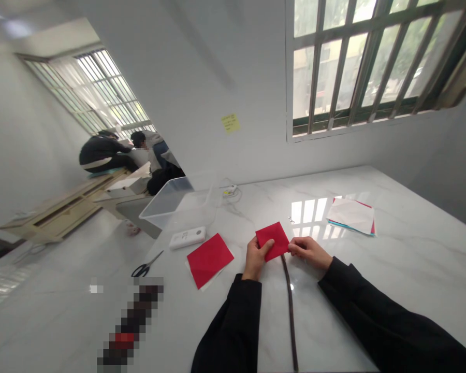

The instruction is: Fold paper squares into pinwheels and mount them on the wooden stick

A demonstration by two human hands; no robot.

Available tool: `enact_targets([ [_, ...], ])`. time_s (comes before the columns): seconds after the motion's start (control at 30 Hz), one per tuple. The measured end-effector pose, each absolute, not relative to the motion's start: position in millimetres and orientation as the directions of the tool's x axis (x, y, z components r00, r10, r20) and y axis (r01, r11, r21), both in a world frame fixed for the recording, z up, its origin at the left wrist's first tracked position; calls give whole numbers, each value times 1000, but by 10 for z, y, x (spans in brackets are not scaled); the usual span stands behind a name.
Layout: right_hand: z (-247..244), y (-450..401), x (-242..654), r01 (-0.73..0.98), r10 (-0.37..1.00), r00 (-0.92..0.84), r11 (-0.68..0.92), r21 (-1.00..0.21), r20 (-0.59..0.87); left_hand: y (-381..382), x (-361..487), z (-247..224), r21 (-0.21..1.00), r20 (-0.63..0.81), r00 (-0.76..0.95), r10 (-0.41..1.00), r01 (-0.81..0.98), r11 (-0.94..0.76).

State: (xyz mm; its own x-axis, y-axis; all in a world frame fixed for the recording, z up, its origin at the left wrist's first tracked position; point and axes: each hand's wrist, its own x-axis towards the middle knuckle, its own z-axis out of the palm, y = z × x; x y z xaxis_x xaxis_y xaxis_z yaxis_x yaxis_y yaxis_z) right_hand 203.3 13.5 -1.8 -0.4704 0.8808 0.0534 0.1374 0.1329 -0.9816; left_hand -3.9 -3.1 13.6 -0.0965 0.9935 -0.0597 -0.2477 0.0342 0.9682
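Two bare hands at work on paper above a pale, marbled counter (334,295), viewed from the wearer's head. The red paper (271,241) is held up near the middle of the counter, between the two hands and tilted. The left hand (258,254) grips it at its left side: the thumb lies flat across the face and the other fingers are closed behind, largely hidden. The right hand (309,251) meets the opposite corner, its thumb and forefinger pinched together on the paper's edge and the remaining fingers curled. Both wrists emerge from black sleeves (233,326). A dark cord (289,305) runs from just below the held paper toward the lower edge of the view; whether it rests on the counter cannot be told. Left of the left hand lies a red sheet (209,260) over white paper, with a white case (188,238) just beyond it and scissors (143,269) farther left. Behind these stands a clear bin (178,204). Well to the right, a paper stack (351,215) has a white sheet uppermost, with red and blue edges showing beneath. A yellow note (230,123) is fixed to the wall, left of a barred window (373,67). In the left background, two people (104,151) sit bent forward near another window.
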Motion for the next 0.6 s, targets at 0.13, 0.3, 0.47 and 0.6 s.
enact_targets([
  [0.13,48,107,2007,164,845,-532,169,-972,57,-47,-34,184,969,-30,-82,996,-248,9],
  [0.3,74,94,1982,91,855,-517,107,-990,45,-56,-27,196,976,-45,-58,997,-214,31],
  [0.47,32,142,1985,-54,936,-348,25,-998,42,-96,-4,226,993,-59,100,993,-98,69],
  [0.6,2,170,2002,-88,963,-269,-23,-996,1,-126,26,258,998,-42,127,991,-36,47],
])
